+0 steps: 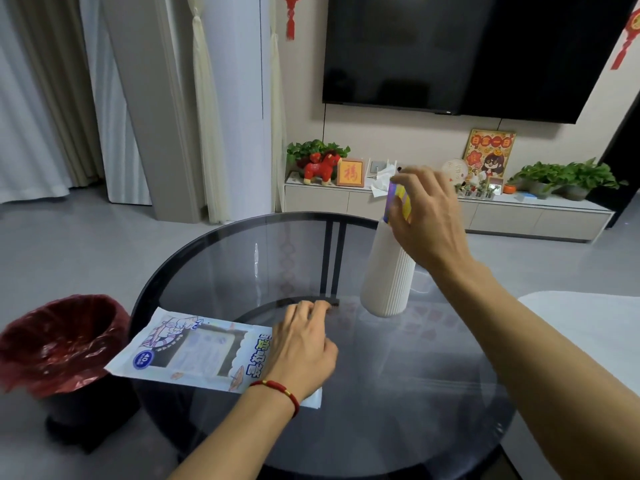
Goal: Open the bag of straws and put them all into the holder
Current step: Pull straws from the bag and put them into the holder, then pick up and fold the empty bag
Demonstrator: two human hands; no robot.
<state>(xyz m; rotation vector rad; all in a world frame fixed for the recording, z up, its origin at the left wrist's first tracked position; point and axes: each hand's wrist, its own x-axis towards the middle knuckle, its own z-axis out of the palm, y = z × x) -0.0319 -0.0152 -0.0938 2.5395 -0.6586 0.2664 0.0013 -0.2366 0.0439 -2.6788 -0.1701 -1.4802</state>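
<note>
Above white holder (387,271): right hand (427,216) clasping straws (398,199); left hand (302,348) flat on bag (188,348).

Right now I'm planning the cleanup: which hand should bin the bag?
Probably left. The left hand already rests on the bag, nearest the bin; the right hand grips straws.

A round, dark glass table (242,258) is seen. A flat printed straw bag (194,348) is laid at its near left; a white ribbed holder (388,282) is stood far right.
</note>
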